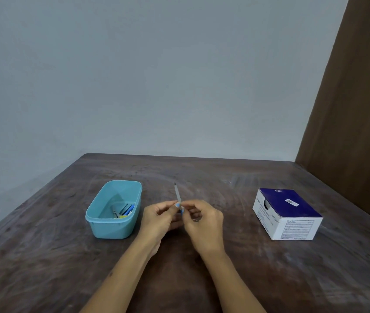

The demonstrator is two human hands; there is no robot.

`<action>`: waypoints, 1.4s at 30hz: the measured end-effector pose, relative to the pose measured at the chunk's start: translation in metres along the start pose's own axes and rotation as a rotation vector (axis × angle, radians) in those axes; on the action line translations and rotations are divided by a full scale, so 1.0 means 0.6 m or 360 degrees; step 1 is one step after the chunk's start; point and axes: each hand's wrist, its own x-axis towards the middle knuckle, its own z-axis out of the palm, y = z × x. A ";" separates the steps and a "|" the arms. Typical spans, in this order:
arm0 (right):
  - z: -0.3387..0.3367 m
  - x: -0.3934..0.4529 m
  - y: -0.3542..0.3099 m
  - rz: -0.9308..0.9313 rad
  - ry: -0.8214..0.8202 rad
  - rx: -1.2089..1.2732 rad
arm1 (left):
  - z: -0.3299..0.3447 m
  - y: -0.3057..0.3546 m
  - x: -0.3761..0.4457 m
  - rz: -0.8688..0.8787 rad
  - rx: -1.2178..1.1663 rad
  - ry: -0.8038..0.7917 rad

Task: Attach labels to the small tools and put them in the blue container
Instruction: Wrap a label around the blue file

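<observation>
Both hands pinch a slim tool beside the blue container.

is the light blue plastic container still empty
No, the light blue plastic container already holds several small tools lying at its near end.

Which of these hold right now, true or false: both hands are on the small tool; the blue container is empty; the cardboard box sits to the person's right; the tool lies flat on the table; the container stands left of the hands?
1. Both hands pinch the small tool. True: left hand and right hand meet on it, at a blue label.
2. The blue container is empty. False: several small tools lie inside.
3. The cardboard box sits to the right. True.
4. The tool lies flat on the table. False: it is held up, tip pointing away.
5. The container stands left of the hands. True.
</observation>
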 end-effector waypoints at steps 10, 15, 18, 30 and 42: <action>0.001 0.002 0.005 0.0011 -0.0028 -0.0027 | -0.002 0.001 0.001 -0.0006 -0.0047 0.0003; 0.005 0.003 0.008 -0.0010 -0.0018 -0.0014 | -0.002 -0.002 0.003 0.0017 -0.0048 0.0036; 0.004 0.001 0.009 -0.0002 -0.0040 -0.0022 | -0.004 -0.004 0.006 0.0018 -0.0028 0.0043; 0.002 0.001 0.004 0.0041 -0.0006 -0.0002 | -0.004 -0.008 0.010 -0.0032 0.0023 0.0029; 0.003 0.001 0.005 0.0055 -0.0021 -0.0037 | -0.003 -0.008 0.008 0.0013 0.0022 0.0075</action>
